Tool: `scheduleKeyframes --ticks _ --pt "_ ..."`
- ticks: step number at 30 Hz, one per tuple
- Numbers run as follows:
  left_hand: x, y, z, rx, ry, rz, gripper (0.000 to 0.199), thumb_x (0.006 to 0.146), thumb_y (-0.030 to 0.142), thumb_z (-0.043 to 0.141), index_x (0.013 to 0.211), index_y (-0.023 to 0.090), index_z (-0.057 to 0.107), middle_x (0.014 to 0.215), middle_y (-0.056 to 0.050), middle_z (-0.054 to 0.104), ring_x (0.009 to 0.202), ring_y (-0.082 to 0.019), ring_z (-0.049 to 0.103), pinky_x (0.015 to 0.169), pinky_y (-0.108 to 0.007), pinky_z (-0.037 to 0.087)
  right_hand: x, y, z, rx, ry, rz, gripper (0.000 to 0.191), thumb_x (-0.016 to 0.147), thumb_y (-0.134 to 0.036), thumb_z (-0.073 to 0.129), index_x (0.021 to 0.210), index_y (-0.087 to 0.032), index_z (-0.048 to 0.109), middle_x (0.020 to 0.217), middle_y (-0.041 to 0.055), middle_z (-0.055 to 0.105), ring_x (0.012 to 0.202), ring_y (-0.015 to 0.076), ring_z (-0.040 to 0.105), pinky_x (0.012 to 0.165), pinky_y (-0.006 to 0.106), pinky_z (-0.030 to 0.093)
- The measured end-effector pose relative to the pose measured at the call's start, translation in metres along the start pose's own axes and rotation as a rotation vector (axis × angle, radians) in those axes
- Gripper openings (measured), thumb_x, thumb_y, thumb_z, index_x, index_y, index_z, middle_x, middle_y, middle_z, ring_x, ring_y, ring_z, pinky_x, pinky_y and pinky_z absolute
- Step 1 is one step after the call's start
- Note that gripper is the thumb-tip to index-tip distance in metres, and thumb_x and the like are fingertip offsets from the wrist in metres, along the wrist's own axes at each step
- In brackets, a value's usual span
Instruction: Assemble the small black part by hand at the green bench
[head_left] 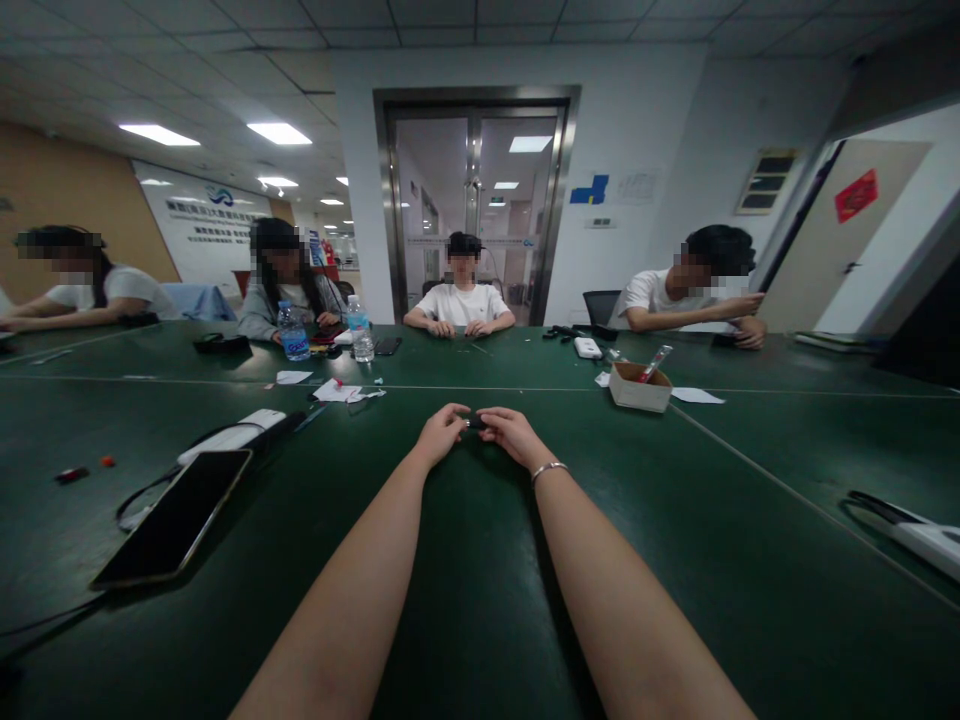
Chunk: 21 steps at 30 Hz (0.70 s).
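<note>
Both my hands meet over the green table (480, 560), straight ahead of me. Between them is a small dark object (475, 424) with a shiny, metal-looking bit at its left end; it is too small for me to tell its kind. My left hand (441, 434) pinches the shiny end with thumb and fingers. The dark end is gripped by the fingertips of my right hand (513, 434), whose wrist wears a silver bracelet (550, 470). Fingers cover part of the object.
A phone (176, 520) lies at left beside a white device (232, 432) with a cable. Farther off stand two water bottles (293, 335) and a small box (640, 388) holding a tube. Several people sit around the table. A white-and-black item (911, 525) lies at right.
</note>
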<state>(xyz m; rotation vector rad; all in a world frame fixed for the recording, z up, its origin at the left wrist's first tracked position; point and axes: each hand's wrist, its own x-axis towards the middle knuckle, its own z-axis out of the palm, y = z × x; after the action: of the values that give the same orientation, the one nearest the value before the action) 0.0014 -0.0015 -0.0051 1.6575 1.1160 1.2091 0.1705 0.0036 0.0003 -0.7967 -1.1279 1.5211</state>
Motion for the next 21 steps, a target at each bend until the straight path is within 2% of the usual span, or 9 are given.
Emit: scheduleKeyframes --ticks 10,13,18,21 --pt "-0.0010 0.0020 -0.0009 0.004 -0.016 -0.011 0.027 0.081 0.035 0.048 0.096 0.016 0.061 0.068 -0.001 0.058 0.055 -0.010 0.051 0.055 -0.022 0.041 -0.0035 -0.0046 0.0032 -0.009 0.017 0.015 0.009 0.075 -0.004 0.063 0.082 -0.009 0.068 0.071 0.0072 0.066 0.052 0.0102 0.059 0.048 0.017 0.051" --pt "0.0004 0.0003 -0.0011 0.006 -0.005 -0.023 0.025 0.078 0.029 0.050 0.098 0.017 0.061 0.075 -0.001 0.060 0.056 -0.009 0.051 0.054 -0.021 0.040 -0.0040 -0.0052 0.0038 -0.016 0.029 0.016 0.009 0.076 -0.004 0.063 0.082 -0.009 0.068 0.070 0.0067 0.065 0.052 0.0100 0.059 0.048 0.017 0.051" --pt "0.0013 0.0001 -0.0012 -0.002 -0.044 -0.049 0.027 0.081 0.030 0.043 0.095 0.015 0.061 0.061 0.000 0.057 0.052 -0.010 0.050 0.052 -0.021 0.039 -0.0047 -0.0061 0.0045 -0.019 0.032 0.012 0.008 0.074 -0.006 0.066 0.081 -0.009 0.068 0.070 0.0068 0.066 0.052 0.0103 0.059 0.048 0.018 0.051" --pt "0.0014 -0.0002 -0.0007 0.012 -0.009 -0.029 0.024 0.078 0.026 0.048 0.096 0.017 0.061 0.069 0.000 0.059 0.054 -0.009 0.050 0.052 -0.020 0.039 -0.0048 -0.0059 0.0048 -0.009 0.021 0.004 0.007 0.073 -0.007 0.067 0.079 -0.009 0.068 0.069 0.0065 0.065 0.050 0.0092 0.057 0.046 0.017 0.049"
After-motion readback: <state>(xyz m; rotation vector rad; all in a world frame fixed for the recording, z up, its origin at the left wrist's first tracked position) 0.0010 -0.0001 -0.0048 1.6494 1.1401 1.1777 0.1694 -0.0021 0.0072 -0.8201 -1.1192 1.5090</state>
